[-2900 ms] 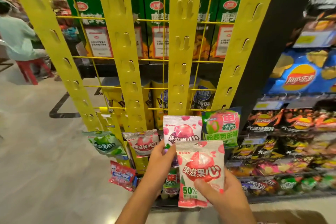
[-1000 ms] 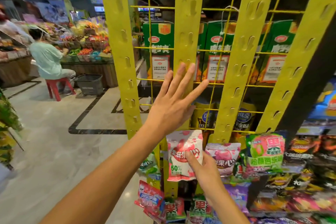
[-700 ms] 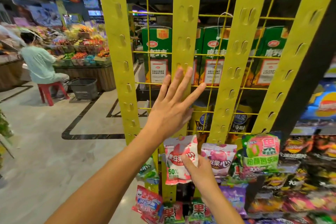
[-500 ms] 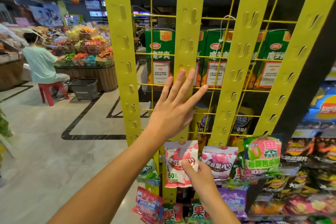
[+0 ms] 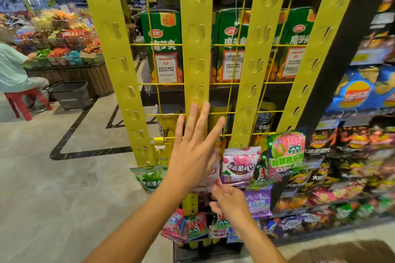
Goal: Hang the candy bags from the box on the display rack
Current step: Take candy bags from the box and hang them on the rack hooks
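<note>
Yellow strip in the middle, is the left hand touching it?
Cannot tell. The head view shows the left hand with straight fingers overlapping the yellow strip, but depth hides any gap.

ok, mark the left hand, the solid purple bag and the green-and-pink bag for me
left hand (image 5: pixel 192 162), head view, back of the hand.
solid purple bag (image 5: pixel 259 202), head view, centre of its front.
green-and-pink bag (image 5: pixel 286 151), head view, middle of its front.

pink candy bag (image 5: pixel 239 164): "果滋果心" across the middle, "50" at the lower left corner
green-pink candy bag (image 5: pixel 286 151): large "果" at the top, "粉颜芭乐味" mid, "100" below
green boxes (image 5: pixel 163 45): "魔芋爽", orange tag "15" at the top edge
blue chip bag (image 5: pixel 355 94): Lay's logo
</note>
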